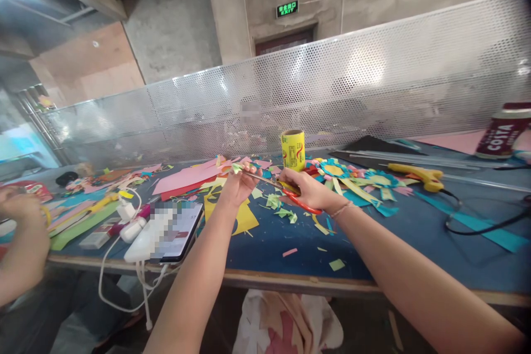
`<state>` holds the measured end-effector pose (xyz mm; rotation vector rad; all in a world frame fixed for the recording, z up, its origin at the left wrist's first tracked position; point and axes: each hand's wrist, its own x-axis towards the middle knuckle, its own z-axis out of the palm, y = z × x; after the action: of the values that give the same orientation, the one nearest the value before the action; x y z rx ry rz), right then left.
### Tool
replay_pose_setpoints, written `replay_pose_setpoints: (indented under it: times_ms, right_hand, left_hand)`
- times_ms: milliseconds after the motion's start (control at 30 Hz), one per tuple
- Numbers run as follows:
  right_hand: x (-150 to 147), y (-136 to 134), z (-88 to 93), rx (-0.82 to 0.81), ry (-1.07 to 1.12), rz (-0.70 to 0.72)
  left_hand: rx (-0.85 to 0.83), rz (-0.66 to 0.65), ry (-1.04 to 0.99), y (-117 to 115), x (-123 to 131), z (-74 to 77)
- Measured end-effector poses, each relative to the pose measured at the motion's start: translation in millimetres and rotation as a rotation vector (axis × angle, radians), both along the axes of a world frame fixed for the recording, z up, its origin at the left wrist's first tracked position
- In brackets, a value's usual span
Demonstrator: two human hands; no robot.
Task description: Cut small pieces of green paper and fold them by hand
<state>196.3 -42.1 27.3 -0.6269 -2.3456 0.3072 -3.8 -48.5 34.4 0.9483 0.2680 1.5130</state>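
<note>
My right hand (305, 187) grips a pair of scissors (307, 206) with red and yellow handles, the blades pointing left. Pinched in my left hand (241, 182) is a small piece of light green paper (236, 168), close to the scissor tips. Whether the blades touch the paper I cannot tell. Below my hands lie light green paper cutouts (286, 214) and scraps. A yellow paper sheet with round cut-out holes (249, 220) rests beneath my left forearm. Just behind the scissors stands a yellow roll (293, 150).
Blue and yellow paper flowers (334, 170) and a yellow glue gun (418, 175) with a black cord lie to the right, near a dark red COSTA bottle (500, 131). Left are pink sheets (188, 178), a phone (182, 232) with white cables, and another person's hand (20, 204).
</note>
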Motion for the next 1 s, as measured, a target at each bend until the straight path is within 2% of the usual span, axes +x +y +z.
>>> replay_pose_setpoints:
  times_ms: [300,400,633,833,1000]
  right_hand:
    - [1,1,-1.9,-0.073,0.038,0.068]
    - [1,2,-2.8,-0.085,0.047,0.088]
    - [1,3,-3.2,-0.104,0.052,0.096]
    - [-1,-2,0.8,-0.227,0.061,0.156]
    - [-3,-10,1.6,-0.365,0.098,0.192]
  left_hand:
    - [0.006,0.025,-0.067,4,-2,-2.1]
    - [0.022,0.06,-0.051,6,-2,-3.0]
    - [0.065,0.047,-0.016,8,-5,-1.8]
    - [0.049,0.125,0.0,11,-8,-1.2]
    - [0.017,0.186,-0.092,14,-9,-3.4]
